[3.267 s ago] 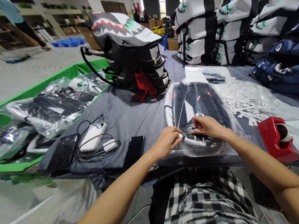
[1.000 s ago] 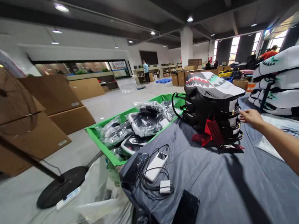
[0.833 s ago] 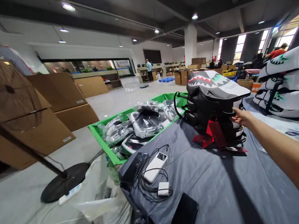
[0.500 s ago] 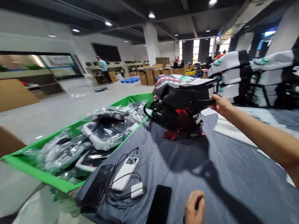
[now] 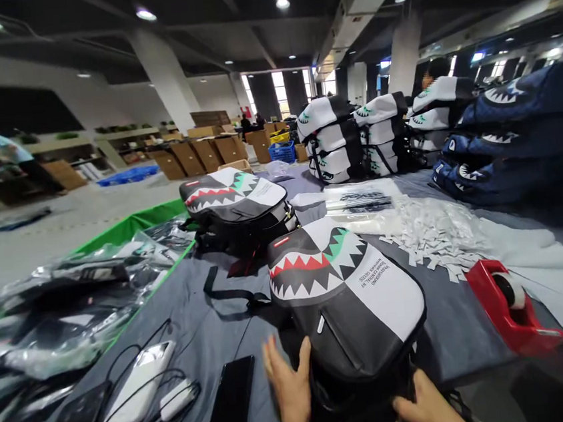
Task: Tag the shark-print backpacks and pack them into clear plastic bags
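A black, grey and white backpack (image 5: 344, 298) with a shark-mouth print lies on the grey-covered table in front of me, zip pocket facing up. My left hand (image 5: 291, 388) is at its lower left side, fingers spread and slightly blurred. At the lower right end, my right hand (image 5: 425, 402) has its thumb and fingers closed around a dark edge of the backpack; some fingers are hidden. Behind it to the left sits a matching backpack (image 5: 240, 198) on top of others. A black strap (image 5: 227, 290) stretches out on the left.
A red tape dispenser (image 5: 516, 310) stands right, near white tags (image 5: 434, 228) and clear bags (image 5: 361, 199). White-and-black backpacks (image 5: 329, 139) and navy backpacks (image 5: 504, 127) are stacked behind. Left are a phone (image 5: 231, 404), a cabled power bank (image 5: 142, 387) and a green-rimmed bin (image 5: 127, 227) of bagged goods.
The view has swung right. A shark-print backpack now lies close in front of me. My right hand has come back from the stack, and my left hand has opened beside the backpack.
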Tool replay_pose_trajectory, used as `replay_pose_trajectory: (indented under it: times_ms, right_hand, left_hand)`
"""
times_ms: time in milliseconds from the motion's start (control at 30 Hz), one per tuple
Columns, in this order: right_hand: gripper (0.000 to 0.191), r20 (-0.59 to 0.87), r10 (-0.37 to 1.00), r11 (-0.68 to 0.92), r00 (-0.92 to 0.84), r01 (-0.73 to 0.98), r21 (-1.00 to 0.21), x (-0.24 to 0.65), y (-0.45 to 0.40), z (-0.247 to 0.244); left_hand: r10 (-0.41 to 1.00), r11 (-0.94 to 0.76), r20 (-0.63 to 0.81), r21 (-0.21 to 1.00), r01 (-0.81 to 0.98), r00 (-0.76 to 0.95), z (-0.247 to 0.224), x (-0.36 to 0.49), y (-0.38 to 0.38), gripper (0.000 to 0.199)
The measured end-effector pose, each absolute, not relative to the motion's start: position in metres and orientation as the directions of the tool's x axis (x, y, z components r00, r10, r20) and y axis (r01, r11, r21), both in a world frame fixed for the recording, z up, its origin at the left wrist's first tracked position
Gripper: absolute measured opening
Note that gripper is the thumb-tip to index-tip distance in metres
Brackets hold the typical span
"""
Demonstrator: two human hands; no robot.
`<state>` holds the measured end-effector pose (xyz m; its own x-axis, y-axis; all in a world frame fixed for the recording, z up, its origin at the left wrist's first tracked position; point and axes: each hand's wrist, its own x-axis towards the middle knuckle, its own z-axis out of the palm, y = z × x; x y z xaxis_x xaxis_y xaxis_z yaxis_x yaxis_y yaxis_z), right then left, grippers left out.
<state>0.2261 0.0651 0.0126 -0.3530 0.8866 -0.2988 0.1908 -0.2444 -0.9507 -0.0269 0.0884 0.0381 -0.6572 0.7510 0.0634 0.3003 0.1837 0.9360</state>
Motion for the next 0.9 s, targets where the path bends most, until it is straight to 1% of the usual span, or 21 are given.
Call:
replay_pose_trajectory:
  times_ms: [33, 67, 100, 133, 167, 200, 233, 267, 300, 400, 467, 567, 667, 767, 900]
  right_hand:
    - [0.057, -0.303, 0.890, -0.269, -0.342, 0.143, -0.952, 0.225, 0.063, 0.008]
    - [0.065, -0.307, 0.896, -0.290, -0.322, 0.099, -0.952, 0.223, 0.063, 0.007]
    - [0.070, -0.300, 0.902, -0.293, -0.311, 0.072, -0.954, 0.222, 0.066, 0.011]
    - [0.074, -0.270, 0.909, -0.263, -0.318, 0.068, -0.963, 0.220, 0.070, 0.017]
    - [0.075, -0.223, 0.918, -0.213, -0.327, 0.067, -0.975, 0.219, 0.075, 0.024]
    - [0.075, -0.177, 0.923, -0.165, -0.343, 0.065, -0.984, 0.217, 0.079, 0.030]
    - [0.073, -0.154, 0.916, -0.142, -0.371, 0.062, -0.988, 0.216, 0.083, 0.036]
    - [0.073, -0.166, 0.898, -0.155, -0.408, 0.059, -0.986, 0.215, 0.085, 0.039]
    - [0.075, -0.202, 0.869, -0.199, -0.452, 0.054, -0.978, 0.214, 0.086, 0.039]
    - [0.081, -0.320, 0.764, -0.368, -0.560, 0.029, -0.929, 0.216, 0.084, 0.027]
    - [0.078, -0.353, 0.752, -0.415, -0.557, 0.017, -0.910, 0.220, 0.083, 0.015]
    - [0.071, -0.386, 0.812, -0.411, -0.438, 0.042, -0.911, 0.228, 0.088, 0.009]
    - [0.067, -0.360, 0.869, -0.365, -0.339, 0.054, -0.930, 0.237, 0.094, 0.017]
    - [0.063, -0.327, 0.892, -0.320, -0.313, 0.073, -0.945, 0.240, 0.091, 0.028]
    - [0.061, -0.311, 0.906, -0.290, -0.288, 0.115, -0.950, 0.246, 0.078, 0.039]
  left_hand:
    - [0.751, 0.097, 0.221, 0.895, 0.435, -0.623, 0.045, -0.020, 0.079, 0.078]
    - [0.783, -0.033, 0.378, 0.818, 0.574, -0.494, 0.054, -0.013, 0.070, 0.076]
    - [0.825, -0.189, 0.491, 0.706, 0.682, -0.279, 0.064, -0.005, 0.064, 0.076]
    - [0.849, -0.344, 0.528, 0.584, 0.735, -0.022, 0.075, 0.002, 0.060, 0.080]
    - [0.842, -0.470, 0.495, 0.475, 0.744, 0.216, 0.083, 0.009, 0.058, 0.087]
    - [0.820, -0.553, 0.417, 0.395, 0.734, 0.393, 0.089, 0.014, 0.060, 0.096]
    - [0.808, -0.584, 0.333, 0.343, 0.736, 0.486, 0.092, 0.016, 0.064, 0.103]
    - [0.820, -0.569, 0.276, 0.312, 0.761, 0.501, 0.091, 0.015, 0.069, 0.105]
    - [0.848, -0.526, 0.248, 0.294, 0.798, 0.468, 0.087, 0.010, 0.076, 0.102]
    - [0.915, -0.379, 0.253, 0.271, 0.885, 0.314, 0.070, -0.018, 0.095, 0.080]
    - [0.936, -0.315, 0.251, 0.280, 0.907, 0.247, 0.061, -0.036, 0.104, 0.077]
    - [0.967, -0.220, 0.198, 0.331, 0.918, 0.160, 0.060, -0.047, 0.110, 0.077]
    - [0.983, -0.147, 0.156, 0.368, 0.918, 0.095, 0.066, -0.043, 0.110, 0.073]
    - [0.986, -0.131, 0.146, 0.362, 0.923, 0.082, 0.073, -0.036, 0.108, 0.070]
    - [0.981, -0.144, 0.175, 0.333, 0.932, 0.089, 0.075, -0.030, 0.107, 0.066]
